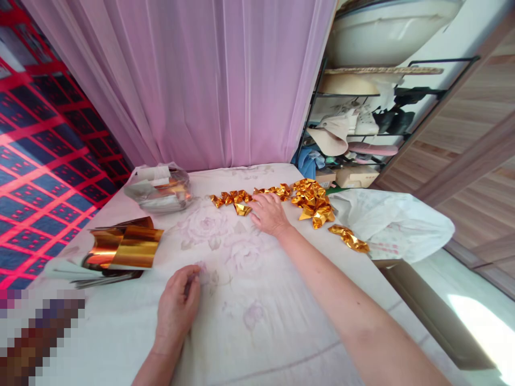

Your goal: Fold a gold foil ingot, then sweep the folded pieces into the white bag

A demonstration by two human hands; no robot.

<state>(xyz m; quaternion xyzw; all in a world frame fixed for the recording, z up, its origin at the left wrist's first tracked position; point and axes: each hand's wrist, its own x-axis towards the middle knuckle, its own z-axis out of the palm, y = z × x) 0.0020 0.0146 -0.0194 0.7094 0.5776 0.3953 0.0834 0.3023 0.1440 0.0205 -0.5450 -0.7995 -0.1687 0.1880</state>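
My right hand reaches across the table to a row of folded gold foil pieces. Its fingers are stretched out and slightly apart, with the tips at the row. Beside those fingertips, a single gold foil piece lies just in front of the row's left part. To the right, a heap of gold foil pieces is bunched together. My left hand rests on the cloth nearer to me, its fingers curled in and the thumb alongside. Nothing shows in it.
Gold foil sheets lie in a stack at the left, below a clear plastic bag. A white plastic bag and another gold foil bundle sit at the right edge. Beyond are a purple curtain and a shelf rack.
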